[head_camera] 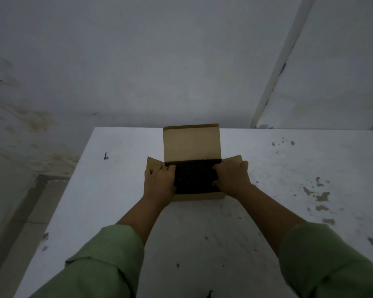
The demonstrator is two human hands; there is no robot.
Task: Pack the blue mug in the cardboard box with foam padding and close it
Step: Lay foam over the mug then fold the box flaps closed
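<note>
A small cardboard box (199, 196) sits near the far edge of the white table (116, 190). Its lid (192, 143) stands upright at the back, and its side flaps stick out left and right. Dark foam padding (194, 177) with a bumpy surface fills the top of the box. My left hand (158, 179) rests on the foam's left edge, fingers curled down onto it. My right hand (232, 176) presses on the foam's right edge the same way. The blue mug is not visible; the foam covers the inside of the box.
The table's left edge (58, 203) drops to a tiled floor. A white wall (159, 61) rises just behind the box. Dark stains and chipped spots (319, 196) mark the table's right side. Green sleeves cover both forearms.
</note>
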